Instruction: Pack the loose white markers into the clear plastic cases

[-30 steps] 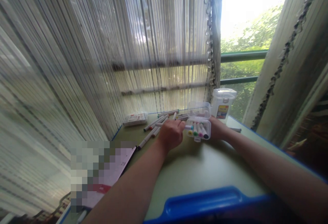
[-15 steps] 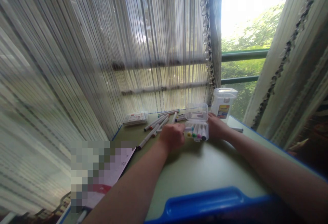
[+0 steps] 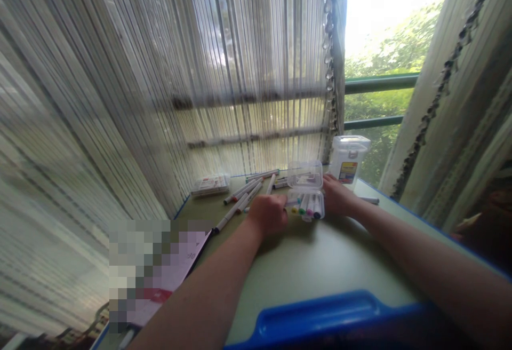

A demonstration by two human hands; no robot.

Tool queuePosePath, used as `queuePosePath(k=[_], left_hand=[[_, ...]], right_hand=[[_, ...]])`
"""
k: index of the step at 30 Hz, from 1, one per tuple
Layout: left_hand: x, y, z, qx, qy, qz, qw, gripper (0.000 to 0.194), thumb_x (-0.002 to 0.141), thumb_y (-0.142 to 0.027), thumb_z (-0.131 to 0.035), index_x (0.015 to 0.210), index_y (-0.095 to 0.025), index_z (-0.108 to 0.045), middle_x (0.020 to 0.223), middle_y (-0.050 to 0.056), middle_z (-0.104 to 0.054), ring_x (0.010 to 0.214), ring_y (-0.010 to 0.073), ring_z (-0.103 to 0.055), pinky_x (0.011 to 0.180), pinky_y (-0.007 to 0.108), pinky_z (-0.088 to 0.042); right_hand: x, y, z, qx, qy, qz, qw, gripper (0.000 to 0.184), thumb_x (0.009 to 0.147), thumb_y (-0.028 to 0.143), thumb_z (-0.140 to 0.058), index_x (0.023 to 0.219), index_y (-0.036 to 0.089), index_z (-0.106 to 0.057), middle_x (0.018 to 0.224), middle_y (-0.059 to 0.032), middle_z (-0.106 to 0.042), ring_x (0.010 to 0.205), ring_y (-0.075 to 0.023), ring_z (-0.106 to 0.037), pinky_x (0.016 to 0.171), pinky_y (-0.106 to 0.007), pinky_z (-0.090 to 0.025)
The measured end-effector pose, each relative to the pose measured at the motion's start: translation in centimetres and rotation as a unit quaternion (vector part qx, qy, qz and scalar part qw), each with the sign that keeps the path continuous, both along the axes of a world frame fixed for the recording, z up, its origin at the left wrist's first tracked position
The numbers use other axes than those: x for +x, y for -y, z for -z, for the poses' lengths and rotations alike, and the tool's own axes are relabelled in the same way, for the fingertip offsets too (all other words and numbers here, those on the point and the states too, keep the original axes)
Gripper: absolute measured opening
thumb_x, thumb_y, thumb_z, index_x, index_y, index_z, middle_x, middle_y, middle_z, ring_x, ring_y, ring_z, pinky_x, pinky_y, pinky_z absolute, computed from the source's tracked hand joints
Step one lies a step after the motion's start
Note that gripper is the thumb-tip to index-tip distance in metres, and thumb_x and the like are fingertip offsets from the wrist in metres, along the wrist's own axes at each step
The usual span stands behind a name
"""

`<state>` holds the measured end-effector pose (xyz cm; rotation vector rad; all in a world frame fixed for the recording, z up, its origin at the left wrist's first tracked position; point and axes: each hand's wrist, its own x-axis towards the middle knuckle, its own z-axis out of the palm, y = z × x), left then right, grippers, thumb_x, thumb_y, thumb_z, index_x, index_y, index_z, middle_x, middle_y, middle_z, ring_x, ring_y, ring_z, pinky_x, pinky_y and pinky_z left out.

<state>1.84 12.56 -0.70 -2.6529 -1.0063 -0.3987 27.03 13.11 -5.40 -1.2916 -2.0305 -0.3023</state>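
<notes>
My left hand [image 3: 268, 213] is closed around a white marker [image 3: 293, 201], whose light-blue end reaches the left side of a small clear plastic marker case [image 3: 323, 212]. Most of that marker is hidden by my fingers. Several markers [image 3: 310, 204] with yellow, green, pink and dark ends lie side by side in the case, and its hinged lid [image 3: 304, 175] stands open at the back. On the right, my right hand [image 3: 339, 196] grips the side of the case, its fingertips partly hidden behind it.
Loose markers [image 3: 248, 196] are spread left of the case. A closed flat clear box [image 3: 211, 184] lies at the back left, and a tall clear container [image 3: 349, 160] stands behind my right hand. A booklet [image 3: 182, 256] lies left; a blue tray edge [image 3: 320, 312] is in front.
My left hand has moved slightly down, and its marker's light-blue end now sits lower at the case's left side. The case and my right hand have shifted slightly left.
</notes>
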Motion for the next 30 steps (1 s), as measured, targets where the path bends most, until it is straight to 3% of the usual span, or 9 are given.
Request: queuePosePath(k=[30], left_hand=[[0.05,-0.09,0.16,-0.010,-0.012,-0.002,1.000,0.026,0.077,-0.020,-0.045,0.090,-0.014,-0.066,0.090,0.012,-0.072,0.081,0.0274,-0.068,0.066,0.035,-0.049]], right_hand=[[-0.30,0.62,-0.78,-0.009,0.022,0.018,1.000,0.062,0.059,0.018,-0.068,0.120,0.012,-0.057,0.118,-0.0190,-0.060,0.110,-0.0352,-0.052,0.095,-0.048,-0.045]])
